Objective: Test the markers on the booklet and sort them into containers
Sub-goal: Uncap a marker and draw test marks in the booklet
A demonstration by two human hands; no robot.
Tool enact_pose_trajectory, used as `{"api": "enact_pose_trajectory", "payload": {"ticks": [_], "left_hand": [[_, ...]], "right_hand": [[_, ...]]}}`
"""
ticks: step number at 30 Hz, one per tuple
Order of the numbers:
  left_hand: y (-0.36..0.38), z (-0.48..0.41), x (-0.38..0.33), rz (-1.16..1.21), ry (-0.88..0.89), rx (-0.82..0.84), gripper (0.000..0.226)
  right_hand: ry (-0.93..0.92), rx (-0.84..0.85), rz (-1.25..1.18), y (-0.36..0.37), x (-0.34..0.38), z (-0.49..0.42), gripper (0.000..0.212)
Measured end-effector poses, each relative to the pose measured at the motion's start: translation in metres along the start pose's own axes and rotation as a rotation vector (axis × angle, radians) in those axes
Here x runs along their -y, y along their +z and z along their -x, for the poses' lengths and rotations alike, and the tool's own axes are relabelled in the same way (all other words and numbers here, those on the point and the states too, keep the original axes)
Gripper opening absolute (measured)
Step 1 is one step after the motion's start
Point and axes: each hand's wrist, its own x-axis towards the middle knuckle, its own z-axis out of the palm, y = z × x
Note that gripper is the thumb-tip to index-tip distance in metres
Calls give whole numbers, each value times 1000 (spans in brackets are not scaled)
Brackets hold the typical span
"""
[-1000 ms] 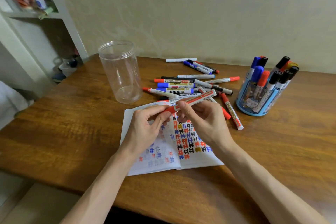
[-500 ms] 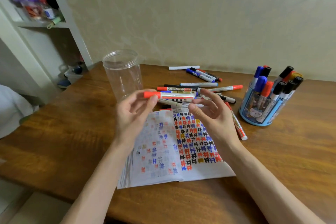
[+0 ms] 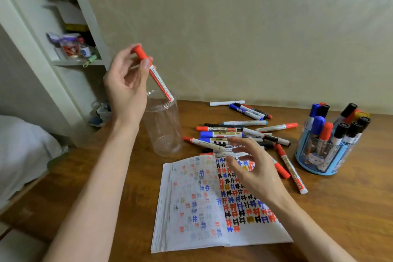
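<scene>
1. Upper left: the left hand [image 3: 125, 85] pinches the red marker [image 3: 157, 76], whose lower end is at the rim of the clear jar [image 3: 163, 134]. The grip should loosen only once the marker is vertical.
2. Centre: the right hand [image 3: 257, 174] hovers relaxed and empty above the booklet [image 3: 191, 208].

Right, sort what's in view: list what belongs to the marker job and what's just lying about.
Job in hand:
red marker, held by the left hand at the clear jar mouth; booklet; loose markers; blue holder of markers.

Lying about:
shelf clutter; white cloth; floor items below the shelf.
</scene>
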Motion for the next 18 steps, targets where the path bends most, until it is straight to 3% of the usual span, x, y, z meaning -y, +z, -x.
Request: {"api": "enact_pose_trajectory", "payload": {"ticks": [10, 15, 18], "left_hand": [[-6, 15, 38, -229, -69, 122, 34], [-8, 30, 47, -359, -92, 185, 51], [-12, 32, 56, -391, -116, 198, 49]], "right_hand": [[-15, -11, 2, 3, 0, -1, 45], [-2, -9, -6, 2, -1, -1, 45], [5, -9, -17, 0, -2, 0, 42]]}}
